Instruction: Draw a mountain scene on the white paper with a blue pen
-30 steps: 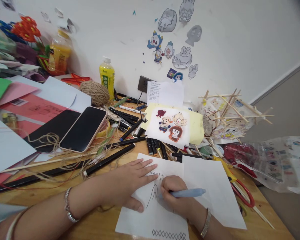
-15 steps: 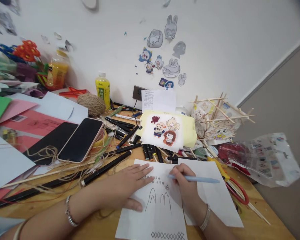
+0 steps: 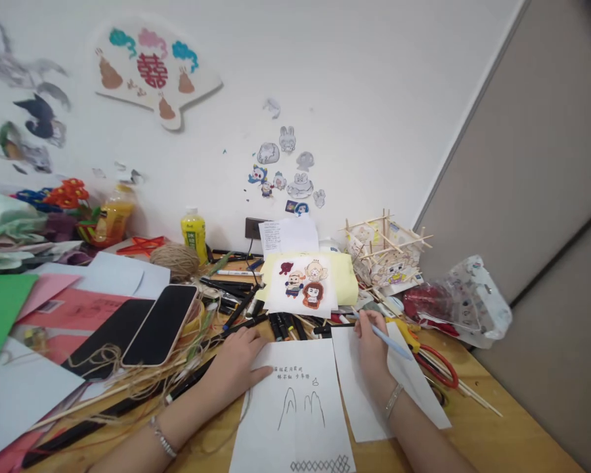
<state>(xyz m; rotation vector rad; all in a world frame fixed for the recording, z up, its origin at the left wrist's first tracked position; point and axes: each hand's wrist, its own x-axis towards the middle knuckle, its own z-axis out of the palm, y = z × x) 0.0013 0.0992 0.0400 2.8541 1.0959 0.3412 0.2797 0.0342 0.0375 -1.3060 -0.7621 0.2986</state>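
Note:
A white sheet bears pencil-like lines: two rows of written characters, hill-shaped outlines and a lattice strip along its bottom. My left hand lies loosely open at the sheet's upper left edge, its thumb reaching onto the paper and its fingers beside the markers. In my right hand is a light blue pen, pinched near its tip and slanting down to the right. That hand is over a second white sheet, to the right of the drawn one. The pen's point is mostly hidden by my fingers.
Beyond the sheets lie several markers and a paper with coloured cartoon figures. A phone, twine ball and coloured papers crowd the left. Red-handled scissors, a stick frame and a plastic bag stand right.
My head view has tipped upward, showing more wall and a paper fan. My left hand has drawn back to the sheet's edge. My right hand has moved rightward off the drawing with the pen.

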